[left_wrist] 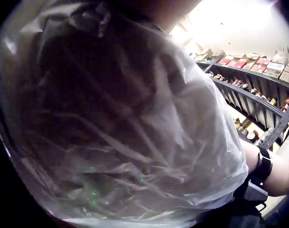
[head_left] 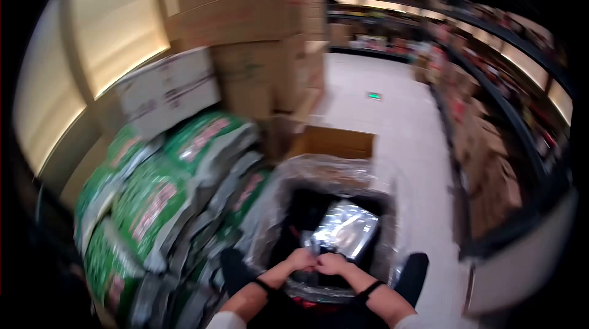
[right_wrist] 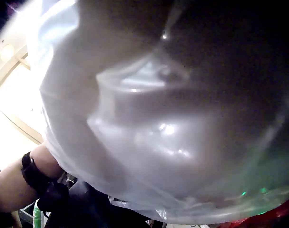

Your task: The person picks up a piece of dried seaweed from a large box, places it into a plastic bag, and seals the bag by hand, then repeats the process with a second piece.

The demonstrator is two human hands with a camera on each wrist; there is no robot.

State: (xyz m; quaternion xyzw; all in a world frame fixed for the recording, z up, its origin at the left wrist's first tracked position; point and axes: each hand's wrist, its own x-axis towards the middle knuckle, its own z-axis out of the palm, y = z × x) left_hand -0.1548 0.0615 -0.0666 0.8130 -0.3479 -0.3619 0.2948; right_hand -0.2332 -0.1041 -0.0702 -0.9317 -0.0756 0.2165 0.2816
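Observation:
My left hand (head_left: 300, 260) and right hand (head_left: 331, 263) meet knuckle to knuckle over the near side of a lined carton. Their fingers are curled and pinch a piece of clear plastic (head_left: 310, 242), blurred here. Just beyond them, a shiny silver package (head_left: 346, 229) lies on dark contents inside. The carton's clear plastic liner (head_left: 392, 249) spreads over its rim. Translucent plastic (left_wrist: 135, 118) fills most of the left wrist view, and similar sheeting (right_wrist: 125, 118) covers the right wrist view, hiding the fingers in both.
Green bags (head_left: 153, 200) are stacked on the left, with a white carton (head_left: 172, 90) on top. Tall brown cartons (head_left: 245, 16) stand behind them. Shelving (head_left: 491, 77) with goods runs along the right, beside a pale tiled floor (head_left: 405, 120). A raised carton flap (head_left: 334, 142) stands beyond the liner.

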